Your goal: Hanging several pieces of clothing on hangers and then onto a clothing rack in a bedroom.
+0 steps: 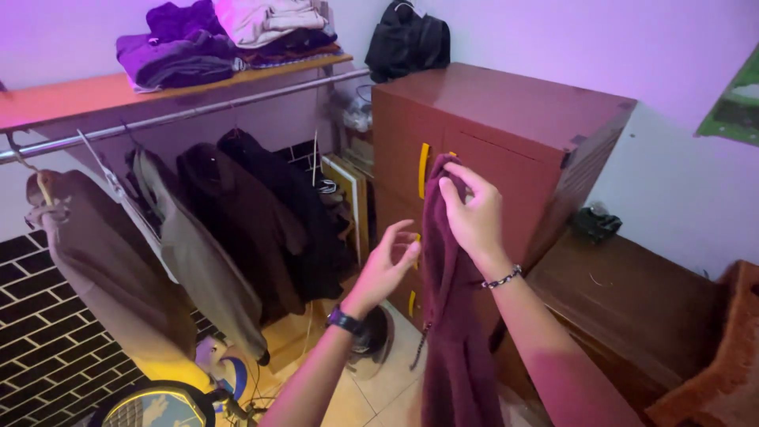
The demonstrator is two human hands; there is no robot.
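Right hand: the right hand [473, 213] is raised, fingers clamped on the top of a dark maroon fleece garment [455, 332] – a beaded bracelet at the wrist.
Left hand: the left hand [387, 265] is just beside the cloth, fingers spread apart, holding nothing.
Garment: hangs straight down in front of the reddish-brown cabinet [506, 134].
Left of it: dark coats on hangers [237, 221] under a metal rail [182, 115].

Two hands are showing: the right hand [474, 217] and the left hand [387, 269]. One maroon garment [455, 332] is hanging from the right hand. Four dark garments [213, 237] are hanging left of the left hand. One brown cabinet [506, 119] is standing behind both hands.
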